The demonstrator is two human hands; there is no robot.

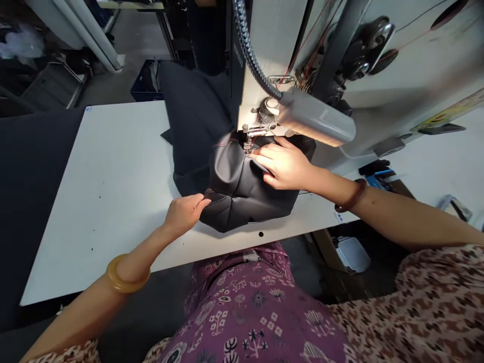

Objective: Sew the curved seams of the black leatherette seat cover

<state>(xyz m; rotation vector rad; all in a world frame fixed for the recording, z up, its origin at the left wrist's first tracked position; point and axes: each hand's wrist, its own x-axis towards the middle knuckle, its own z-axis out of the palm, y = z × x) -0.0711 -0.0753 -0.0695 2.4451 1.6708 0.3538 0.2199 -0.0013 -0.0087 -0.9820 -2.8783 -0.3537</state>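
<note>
A black leather-like cover [242, 194] with red stitching lies bunched on the white table [113, 176] under the sewing machine's presser foot [248, 141]. My left hand [184, 212] pinches the near-left seam edge of the cover, fingers closed on it. My right hand [284, 164] presses down on top of the cover just right of the needle, fingers together and gripping a fold. More of the black material [192, 116] trails back behind the machine.
The white sewing machine [340, 65] with a grey lamp [313, 118] on a flexible hose fills the upper right. Red threads run down its front. Small tools [374, 169] lie on the table at right. Dark fabric [30, 176] lies at far left.
</note>
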